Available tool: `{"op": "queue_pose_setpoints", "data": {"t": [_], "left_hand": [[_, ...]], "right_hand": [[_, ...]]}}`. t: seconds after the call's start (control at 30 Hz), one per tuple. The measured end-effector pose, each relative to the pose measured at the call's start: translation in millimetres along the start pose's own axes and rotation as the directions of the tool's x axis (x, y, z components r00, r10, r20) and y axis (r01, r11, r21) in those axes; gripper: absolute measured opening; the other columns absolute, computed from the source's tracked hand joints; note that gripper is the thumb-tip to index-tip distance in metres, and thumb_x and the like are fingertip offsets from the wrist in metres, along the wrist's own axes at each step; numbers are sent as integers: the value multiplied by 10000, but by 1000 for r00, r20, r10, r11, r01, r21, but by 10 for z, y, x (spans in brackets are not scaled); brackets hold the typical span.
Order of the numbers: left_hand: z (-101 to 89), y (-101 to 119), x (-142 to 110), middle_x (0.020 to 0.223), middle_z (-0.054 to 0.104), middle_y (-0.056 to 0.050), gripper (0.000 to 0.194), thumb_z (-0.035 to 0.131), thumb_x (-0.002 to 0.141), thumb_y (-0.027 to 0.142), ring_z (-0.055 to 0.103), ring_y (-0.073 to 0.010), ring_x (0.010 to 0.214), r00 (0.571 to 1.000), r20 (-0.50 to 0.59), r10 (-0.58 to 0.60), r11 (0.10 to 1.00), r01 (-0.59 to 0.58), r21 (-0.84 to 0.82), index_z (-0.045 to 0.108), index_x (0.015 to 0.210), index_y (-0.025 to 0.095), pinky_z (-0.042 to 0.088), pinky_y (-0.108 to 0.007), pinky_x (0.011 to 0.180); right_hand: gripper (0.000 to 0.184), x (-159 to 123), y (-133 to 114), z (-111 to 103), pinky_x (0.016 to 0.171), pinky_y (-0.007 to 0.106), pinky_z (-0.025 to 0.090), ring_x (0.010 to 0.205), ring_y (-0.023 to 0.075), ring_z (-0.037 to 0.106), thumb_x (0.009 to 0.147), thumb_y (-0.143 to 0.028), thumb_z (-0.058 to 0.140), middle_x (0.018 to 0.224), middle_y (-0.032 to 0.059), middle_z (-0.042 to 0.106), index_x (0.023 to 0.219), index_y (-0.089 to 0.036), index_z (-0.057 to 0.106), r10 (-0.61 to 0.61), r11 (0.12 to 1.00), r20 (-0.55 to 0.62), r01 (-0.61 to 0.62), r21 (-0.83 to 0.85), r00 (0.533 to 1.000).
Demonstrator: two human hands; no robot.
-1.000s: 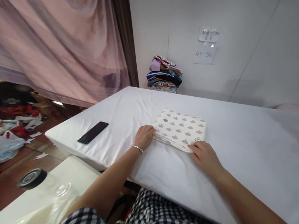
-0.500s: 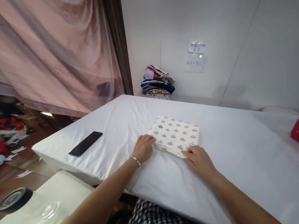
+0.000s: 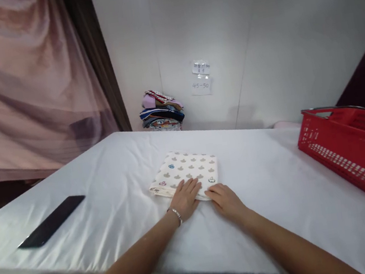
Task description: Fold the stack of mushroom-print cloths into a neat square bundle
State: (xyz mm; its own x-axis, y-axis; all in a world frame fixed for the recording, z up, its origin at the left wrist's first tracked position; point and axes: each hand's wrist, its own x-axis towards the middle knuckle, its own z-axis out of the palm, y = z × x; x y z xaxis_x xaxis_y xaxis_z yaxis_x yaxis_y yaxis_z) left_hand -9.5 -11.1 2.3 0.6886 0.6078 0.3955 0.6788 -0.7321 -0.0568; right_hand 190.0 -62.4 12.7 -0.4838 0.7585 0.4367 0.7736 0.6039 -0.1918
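White cotton cloth (image 3: 187,170), folded and duck-printed, lay on the white-covered surface (image 3: 264,179). The left hand (image 3: 186,198) pressed its near edge, fingers slightly spread; the right hand (image 3: 224,199) pinched its near right corner. Left of the cloth sat a black smartphone (image 3: 53,221); well right, a red plastic basket (image 3: 352,152); beyond, stacked folded clothes (image 3: 162,111).

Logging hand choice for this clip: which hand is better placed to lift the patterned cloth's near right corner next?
Probably the right hand: its fingers are at that corner of the patterned cloth, while the left hand lies flat over the near edge, farther left.
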Motion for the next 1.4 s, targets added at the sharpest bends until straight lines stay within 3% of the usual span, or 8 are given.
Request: {"op": "queue_pose_setpoints", "data": {"t": [0.13,0.23,0.37,0.67,0.9,1.07,1.2,1.4], "left_hand": [[-1,26,23,1378,423,-79,512,486,794,188,369,-231,1255,1000,10,-8,999,7,43,423,1303,201,254,-449,1043],[11,75,67,1378,425,-66,529,448,792,134,365,-222,1258,1000,-6,29,998,-29,59,418,1314,211,242,-451,1051],[57,118,126,1363,445,-57,550,406,788,98,383,-229,1242,999,1,41,996,-41,74,415,1323,223,250,-460,1041],[72,196,263,1317,478,-92,601,374,771,54,425,-255,1180,995,99,21,990,-35,136,380,1341,247,300,-478,977],[83,195,381,1206,541,-124,522,360,805,47,516,-239,1027,995,95,17,986,-32,162,415,1302,198,423,-393,813],[-127,-192,347,1143,598,-85,518,447,751,44,548,-224,1005,999,-32,-8,997,11,75,479,1238,217,440,-362,815],[-258,-487,102,1132,618,-74,638,456,659,2,557,-216,1039,991,-129,26,1000,-25,6,460,1260,216,446,-359,859],[-249,-434,-325,1128,627,-81,589,463,717,53,575,-210,1034,992,-107,73,994,-80,-71,433,1280,225,455,-359,859]], "right_hand": [[386,-68,43,-12,880,345,415,1022,183,501,793,-82,438,1081,72,597,1143,-201,548,14,982,-42,-6,191,999],[331,-32,167,-4,897,365,425,1048,184,519,793,-167,482,1111,65,606,1102,-221,588,237,903,-132,-168,397,963],[297,77,360,16,839,350,466,962,194,588,758,-300,550,1053,58,648,1024,-201,636,612,533,9,-422,733,791],[512,266,654,39,651,292,527,787,174,632,671,-243,643,972,81,654,1166,-161,541,775,-38,358,-526,849,521],[572,392,599,69,647,288,545,742,164,644,708,-202,615,895,63,670,1255,-156,454,759,-109,388,-485,868,523],[530,225,577,120,673,291,549,778,167,651,724,-230,625,974,93,659,1227,-155,474,747,-126,364,-420,899,557],[506,182,597,138,674,303,558,820,179,646,724,-246,630,1035,106,638,1207,-177,497,734,-95,352,-426,900,580],[545,184,671,214,676,309,565,1023,210,573,719,-280,599,1288,113,483,1246,-225,474,786,5,270,-442,897,556]]}}
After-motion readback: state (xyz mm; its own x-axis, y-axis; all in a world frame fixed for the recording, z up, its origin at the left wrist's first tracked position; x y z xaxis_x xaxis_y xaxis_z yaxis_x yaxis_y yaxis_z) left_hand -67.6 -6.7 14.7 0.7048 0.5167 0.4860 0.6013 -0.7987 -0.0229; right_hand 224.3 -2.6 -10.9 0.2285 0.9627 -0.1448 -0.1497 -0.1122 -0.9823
